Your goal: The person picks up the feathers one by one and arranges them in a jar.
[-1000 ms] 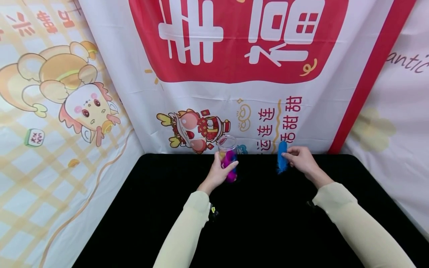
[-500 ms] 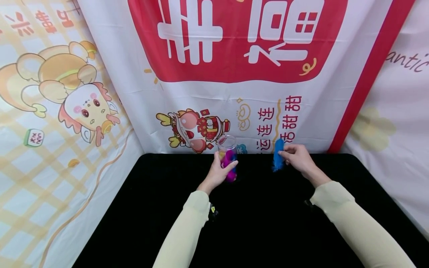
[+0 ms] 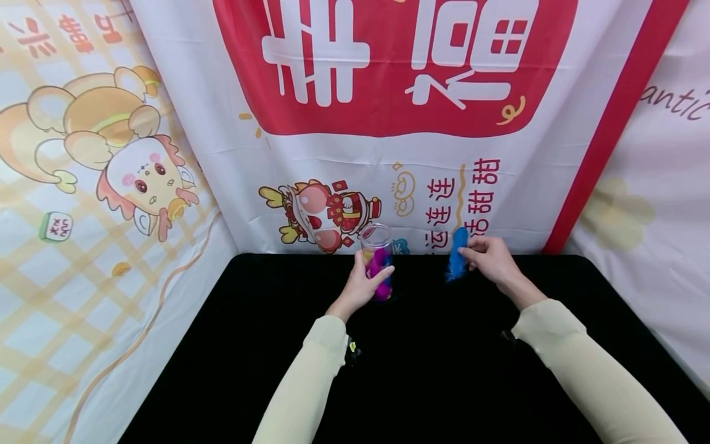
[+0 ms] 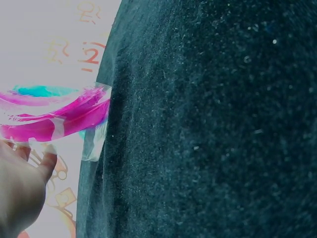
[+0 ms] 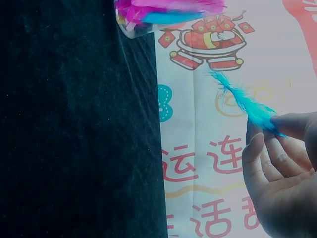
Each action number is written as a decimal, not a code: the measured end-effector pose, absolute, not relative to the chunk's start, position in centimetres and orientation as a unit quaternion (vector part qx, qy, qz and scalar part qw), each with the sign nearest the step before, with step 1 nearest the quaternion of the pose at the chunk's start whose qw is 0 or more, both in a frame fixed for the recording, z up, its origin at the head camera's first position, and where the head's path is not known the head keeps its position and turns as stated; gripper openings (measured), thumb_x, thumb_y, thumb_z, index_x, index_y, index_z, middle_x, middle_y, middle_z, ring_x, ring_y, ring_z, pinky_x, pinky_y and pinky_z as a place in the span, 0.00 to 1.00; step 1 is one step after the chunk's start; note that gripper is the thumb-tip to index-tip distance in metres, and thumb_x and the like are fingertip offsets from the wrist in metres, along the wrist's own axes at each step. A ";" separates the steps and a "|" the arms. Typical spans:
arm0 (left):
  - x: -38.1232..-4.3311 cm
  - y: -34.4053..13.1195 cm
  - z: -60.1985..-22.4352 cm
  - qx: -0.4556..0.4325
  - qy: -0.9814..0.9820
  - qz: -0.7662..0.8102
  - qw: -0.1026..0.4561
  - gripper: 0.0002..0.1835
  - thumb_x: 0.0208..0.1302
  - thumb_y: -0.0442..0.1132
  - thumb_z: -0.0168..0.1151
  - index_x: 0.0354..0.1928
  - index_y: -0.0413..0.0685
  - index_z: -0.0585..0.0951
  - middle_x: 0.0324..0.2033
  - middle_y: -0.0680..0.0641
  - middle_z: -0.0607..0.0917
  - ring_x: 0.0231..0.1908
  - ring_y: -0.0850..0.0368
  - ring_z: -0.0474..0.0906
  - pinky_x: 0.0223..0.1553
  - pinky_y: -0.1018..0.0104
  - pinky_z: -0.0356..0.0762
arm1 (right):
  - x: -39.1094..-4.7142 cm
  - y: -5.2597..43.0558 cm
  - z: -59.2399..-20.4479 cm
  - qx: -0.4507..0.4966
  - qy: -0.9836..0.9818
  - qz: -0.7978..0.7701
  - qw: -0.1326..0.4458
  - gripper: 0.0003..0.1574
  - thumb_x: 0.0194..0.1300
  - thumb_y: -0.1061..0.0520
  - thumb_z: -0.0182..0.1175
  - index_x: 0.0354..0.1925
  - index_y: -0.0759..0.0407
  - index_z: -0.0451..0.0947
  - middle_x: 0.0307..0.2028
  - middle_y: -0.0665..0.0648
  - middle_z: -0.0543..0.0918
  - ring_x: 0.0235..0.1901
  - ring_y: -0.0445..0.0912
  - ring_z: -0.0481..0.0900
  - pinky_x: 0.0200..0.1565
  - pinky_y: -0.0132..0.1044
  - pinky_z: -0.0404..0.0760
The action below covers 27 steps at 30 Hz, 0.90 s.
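A clear cylindrical jar [image 3: 379, 262] stands upright near the table's far edge, its top open. Magenta, blue and yellow feathers fill its lower part; in the left wrist view the magenta feathers [image 4: 74, 116] press against the jar's wall. My left hand [image 3: 362, 287] grips the jar around its side. To the right, my right hand [image 3: 493, 259] pinches a blue feather [image 3: 457, 254] between thumb and fingers, above the table and apart from the jar. The right wrist view shows the feather [image 5: 245, 105] pointing away from the fingertips, with the jar [image 5: 171, 12] at the top.
A black cloth covers the table [image 3: 421, 370]. Just beyond its far edge hangs a white and red printed curtain [image 3: 383, 148]. Printed cloth hangs also at the left [image 3: 89, 277] and at the right [image 3: 654, 246].
My right hand has moved slightly left toward the jar, bringing the blue feather along. My left hand and the jar have stayed in place.
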<state>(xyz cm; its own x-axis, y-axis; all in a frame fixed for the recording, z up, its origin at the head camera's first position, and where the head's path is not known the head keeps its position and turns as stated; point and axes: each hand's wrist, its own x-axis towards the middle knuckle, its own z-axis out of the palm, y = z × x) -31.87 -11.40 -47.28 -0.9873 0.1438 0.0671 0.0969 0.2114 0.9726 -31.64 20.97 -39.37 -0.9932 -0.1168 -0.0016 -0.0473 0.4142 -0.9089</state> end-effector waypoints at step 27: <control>-31.8 -11.4 -47.4 0.078 0.777 0.625 0.015 0.42 0.65 0.62 0.68 0.71 0.60 0.56 0.67 0.45 0.71 0.66 0.47 0.70 0.69 0.46 0.66 | -31.5 19.0 -38.4 -0.085 0.818 -0.569 0.014 0.20 0.73 0.57 0.64 0.52 0.74 0.78 0.41 0.62 0.89 0.32 0.40 0.86 0.41 0.40 0.87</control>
<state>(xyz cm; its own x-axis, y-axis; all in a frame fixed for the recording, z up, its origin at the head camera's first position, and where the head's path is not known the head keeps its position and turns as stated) -31.83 -11.37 -47.38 -0.9873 0.1402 0.0750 0.1034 0.2070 0.9729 -31.51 19.00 -38.37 -0.9850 -0.1556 0.0741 -0.1236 0.3374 -0.9332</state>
